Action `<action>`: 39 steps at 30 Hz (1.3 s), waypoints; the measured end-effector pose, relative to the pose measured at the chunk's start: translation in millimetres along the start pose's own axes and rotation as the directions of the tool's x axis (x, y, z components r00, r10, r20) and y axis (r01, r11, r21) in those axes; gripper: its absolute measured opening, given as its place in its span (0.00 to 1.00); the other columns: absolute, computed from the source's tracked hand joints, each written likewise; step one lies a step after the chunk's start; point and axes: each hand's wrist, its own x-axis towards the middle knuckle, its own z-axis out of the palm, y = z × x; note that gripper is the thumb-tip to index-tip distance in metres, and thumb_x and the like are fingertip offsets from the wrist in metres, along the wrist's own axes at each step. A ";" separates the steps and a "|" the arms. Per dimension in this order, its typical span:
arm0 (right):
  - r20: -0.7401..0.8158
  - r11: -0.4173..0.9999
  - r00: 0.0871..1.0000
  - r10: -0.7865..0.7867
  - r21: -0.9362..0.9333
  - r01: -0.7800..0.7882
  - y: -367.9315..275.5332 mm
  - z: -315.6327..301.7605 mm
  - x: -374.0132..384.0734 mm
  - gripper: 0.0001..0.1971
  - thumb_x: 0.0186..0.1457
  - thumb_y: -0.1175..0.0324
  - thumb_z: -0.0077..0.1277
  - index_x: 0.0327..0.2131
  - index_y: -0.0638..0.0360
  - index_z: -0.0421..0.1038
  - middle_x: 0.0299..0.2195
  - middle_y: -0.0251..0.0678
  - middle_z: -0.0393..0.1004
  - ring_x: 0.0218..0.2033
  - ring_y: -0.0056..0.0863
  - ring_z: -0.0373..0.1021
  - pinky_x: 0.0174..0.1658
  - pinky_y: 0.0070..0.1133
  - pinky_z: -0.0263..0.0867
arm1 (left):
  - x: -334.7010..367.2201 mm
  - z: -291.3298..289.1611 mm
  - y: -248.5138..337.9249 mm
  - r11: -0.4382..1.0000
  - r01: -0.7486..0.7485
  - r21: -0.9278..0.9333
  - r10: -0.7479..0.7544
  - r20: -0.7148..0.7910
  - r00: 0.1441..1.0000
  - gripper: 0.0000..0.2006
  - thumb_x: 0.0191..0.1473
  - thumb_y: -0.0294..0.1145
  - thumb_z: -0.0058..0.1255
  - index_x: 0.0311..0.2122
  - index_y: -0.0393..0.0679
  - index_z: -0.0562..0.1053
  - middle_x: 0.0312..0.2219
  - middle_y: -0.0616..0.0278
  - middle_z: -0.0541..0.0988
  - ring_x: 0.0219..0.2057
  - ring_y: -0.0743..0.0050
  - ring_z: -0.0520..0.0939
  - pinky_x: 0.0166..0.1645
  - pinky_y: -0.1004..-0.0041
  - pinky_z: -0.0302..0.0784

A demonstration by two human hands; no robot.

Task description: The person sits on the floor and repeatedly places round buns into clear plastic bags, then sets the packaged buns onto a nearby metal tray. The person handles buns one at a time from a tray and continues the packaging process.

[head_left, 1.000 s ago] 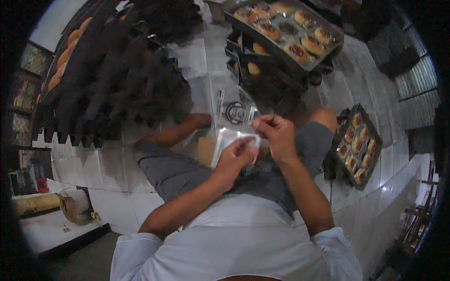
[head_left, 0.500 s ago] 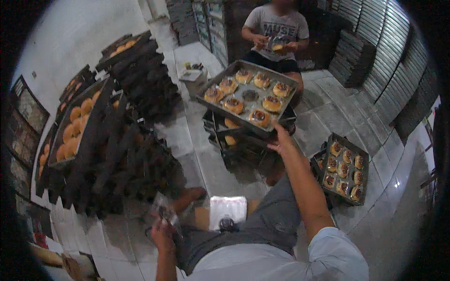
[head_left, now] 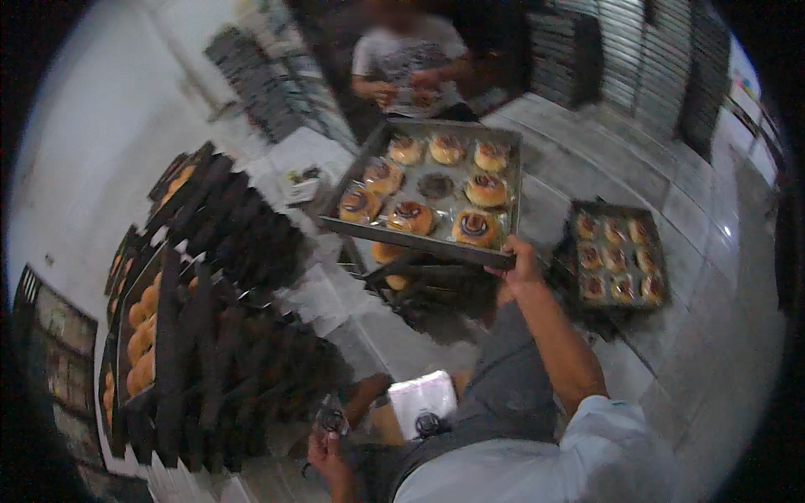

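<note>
My right hand (head_left: pixel 521 261) grips the near right corner of a dark metal baking tray (head_left: pixel 510 168). In the tray lie several round golden buns (head_left: pixel 411 218) with dark swirled tops, in clear wrapping; a bare spot shows near its middle. Low at the left, my left hand (head_left: pixel 325 448) pinches a clear plastic bag (head_left: pixel 330 417) with a dark mark on it. Between my legs lies a stack of clear and white plastic bags (head_left: pixel 422 401) with a dark round mark at its near end, on a brown surface.
More trays with buns (head_left: pixel 390 267) stand below the held tray. Tall stacks of dark trays (head_left: pixel 243 360) fill the left. Another tray of buns (head_left: pixel 620 256) lies at the right. Across from me a person (head_left: pixel 411 63) sits handling something wrapped. A small white container (head_left: pixel 300 186) stands behind.
My right hand has closed on the tray's corner, and the tray is lifted and turned somewhat above the trays below. My left hand still holds the bag. The view has shifted.
</note>
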 end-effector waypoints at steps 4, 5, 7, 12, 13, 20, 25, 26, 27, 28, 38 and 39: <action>-0.037 0.983 0.987 -0.155 0.092 0.158 -55.4 -102.5 -29.7 0.10 0.52 0.62 0.57 0.35 0.54 0.70 0.37 0.36 0.74 0.39 0.42 0.77 0.44 0.49 0.79 | 13.3 -3.3 -24.3 0.993 0.111 0.048 -0.118 0.166 0.979 0.08 0.63 0.28 0.55 0.37 0.33 0.80 0.33 0.66 0.79 0.35 0.78 0.76 0.40 0.74 0.73; -0.092 0.970 0.973 -0.214 0.100 0.223 -70.3 -127.4 -42.6 0.11 0.53 0.61 0.58 0.35 0.53 0.69 0.39 0.37 0.75 0.41 0.46 0.77 0.48 0.52 0.78 | 14.5 3.4 -31.4 0.995 0.084 0.060 -0.094 0.193 0.977 0.09 0.63 0.30 0.55 0.36 0.34 0.80 0.32 0.66 0.79 0.34 0.78 0.75 0.40 0.73 0.73; -0.103 0.957 0.963 -0.250 0.125 0.262 -88.0 -196.5 -45.6 0.11 0.53 0.62 0.58 0.37 0.53 0.69 0.42 0.36 0.74 0.44 0.46 0.77 0.51 0.55 0.76 | 17.1 14.5 -39.0 0.997 0.012 0.076 -0.028 0.220 0.975 0.11 0.64 0.32 0.55 0.32 0.35 0.78 0.30 0.67 0.78 0.33 0.78 0.74 0.39 0.73 0.73; -0.255 0.918 0.897 -0.361 0.070 0.389 -120.8 -361.5 -57.8 0.14 0.55 0.62 0.57 0.43 0.53 0.70 0.44 0.35 0.74 0.50 0.45 0.76 0.54 0.55 0.74 | 48.5 -18.6 -72.2 0.989 0.150 -0.008 -0.145 0.213 0.966 0.07 0.63 0.32 0.56 0.34 0.40 0.76 0.28 0.71 0.76 0.33 0.80 0.74 0.37 0.73 0.72; -0.257 0.918 0.891 -0.375 0.030 0.395 -126.3 -375.4 -62.5 0.15 0.55 0.62 0.57 0.45 0.53 0.70 0.45 0.35 0.74 0.51 0.44 0.75 0.55 0.55 0.73 | 49.2 -23.5 -76.4 0.983 0.182 -0.017 -0.175 0.189 0.966 0.06 0.62 0.32 0.56 0.35 0.41 0.76 0.28 0.72 0.75 0.32 0.80 0.74 0.37 0.74 0.72; -0.481 0.934 0.800 -0.359 -0.180 0.310 -128.1 -468.0 -44.9 0.26 0.56 0.57 0.59 0.55 0.58 0.67 0.51 0.36 0.75 0.52 0.43 0.75 0.58 0.52 0.71 | 50.2 -13.2 -41.2 0.912 0.409 0.042 -0.410 0.159 0.898 0.05 0.61 0.30 0.59 0.41 0.45 0.76 0.31 0.71 0.77 0.33 0.78 0.77 0.38 0.73 0.73; -0.555 0.811 0.692 -0.462 -0.580 0.076 -140.9 -575.9 -34.7 0.24 0.57 0.56 0.58 0.55 0.53 0.73 0.46 0.39 0.77 0.46 0.42 0.77 0.54 0.43 0.73 | 57.1 16.6 -54.5 0.925 0.345 0.159 -0.376 0.250 0.892 0.05 0.63 0.30 0.57 0.42 0.45 0.77 0.33 0.69 0.78 0.36 0.77 0.78 0.39 0.71 0.75; -0.540 0.626 0.621 -0.568 -0.773 -0.100 -160.6 -591.6 -43.1 0.22 0.57 0.56 0.58 0.53 0.55 0.75 0.44 0.40 0.79 0.46 0.40 0.77 0.54 0.40 0.73 | 62.7 28.7 -60.9 0.925 0.333 0.183 -0.376 0.312 0.873 0.06 0.64 0.30 0.57 0.44 0.43 0.77 0.34 0.68 0.78 0.37 0.74 0.79 0.41 0.70 0.76; -0.484 0.517 0.541 -0.688 -0.850 -0.103 -143.7 -550.1 -19.0 0.20 0.58 0.57 0.58 0.51 0.56 0.76 0.43 0.40 0.79 0.45 0.38 0.77 0.52 0.37 0.73 | 52.6 25.0 -38.0 0.932 0.280 0.229 -0.340 0.296 0.892 0.07 0.64 0.31 0.56 0.45 0.42 0.77 0.35 0.67 0.78 0.37 0.71 0.80 0.43 0.68 0.77; -0.406 0.384 0.439 -0.802 -0.912 -0.142 -137.9 -493.5 -1.0 0.18 0.59 0.58 0.58 0.48 0.58 0.78 0.41 0.40 0.80 0.44 0.37 0.78 0.50 0.35 0.73 | 41.4 16.0 -25.4 0.936 0.199 0.291 -0.279 0.267 0.923 0.09 0.65 0.30 0.55 0.47 0.40 0.77 0.37 0.66 0.79 0.39 0.69 0.80 0.45 0.67 0.78; 0.835 0.150 0.531 -0.145 -0.512 0.846 -37.7 34.4 14.7 0.12 0.57 0.60 0.63 0.33 0.59 0.84 0.37 0.44 0.85 0.39 0.35 0.82 0.44 0.30 0.74 | 51.4 45.9 35.9 0.803 -0.323 0.501 0.089 0.435 0.896 0.11 0.61 0.25 0.57 0.46 0.31 0.81 0.34 0.60 0.83 0.38 0.74 0.81 0.48 0.71 0.76; 0.804 0.060 0.580 -0.131 -0.577 0.814 -29.3 72.2 41.4 0.15 0.56 0.56 0.62 0.36 0.59 0.84 0.39 0.48 0.84 0.41 0.40 0.81 0.46 0.32 0.74 | 50.1 45.2 38.7 0.834 -0.248 0.492 0.025 0.415 0.909 0.10 0.61 0.24 0.57 0.45 0.31 0.81 0.29 0.63 0.83 0.35 0.75 0.81 0.45 0.71 0.76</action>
